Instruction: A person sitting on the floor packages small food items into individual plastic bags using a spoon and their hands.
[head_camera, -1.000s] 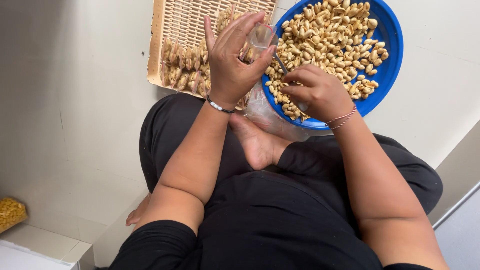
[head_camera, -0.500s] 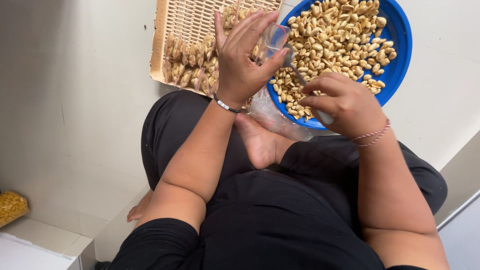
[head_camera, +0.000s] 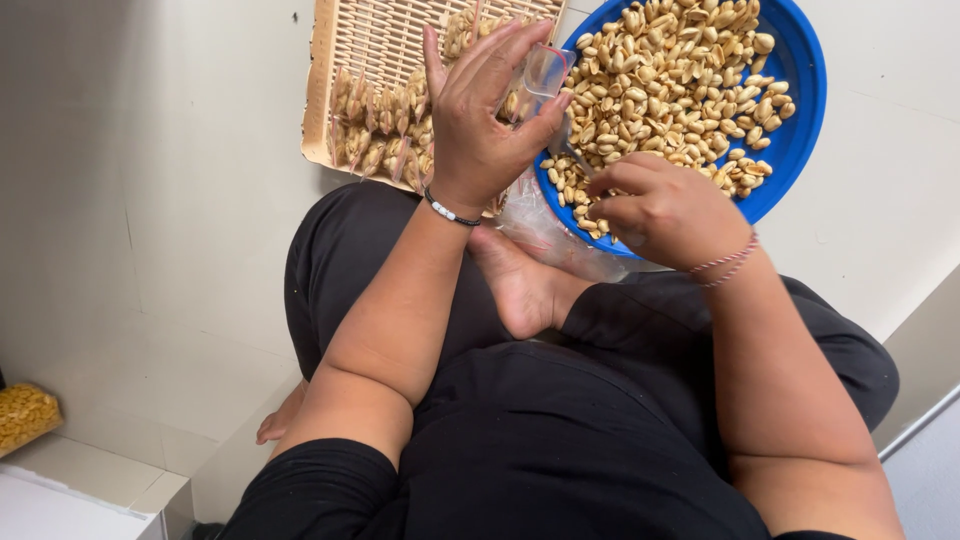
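Note:
My left hand (head_camera: 480, 125) grips a small clear plastic bag (head_camera: 543, 75) upright above the near edge of a blue bowl (head_camera: 800, 110) heaped with peanuts (head_camera: 680, 70). My right hand (head_camera: 665, 210) is closed around a metal spoon (head_camera: 572, 152), whose handle runs up toward the bag while its scoop lies among the peanuts. Both hands hover over the bowl's near rim, a little apart.
A woven tan tray (head_camera: 370, 40) at the far left holds several small filled peanut packets (head_camera: 385, 135). A pile of clear plastic bags (head_camera: 545, 230) lies by my bare foot (head_camera: 520, 285). A bag of yellow snacks (head_camera: 25, 415) sits on the floor at the left edge.
My right hand has dropped back down and left, bringing the spoon from the bag's mouth into the peanuts. My left hand has kept the bag nearly still.

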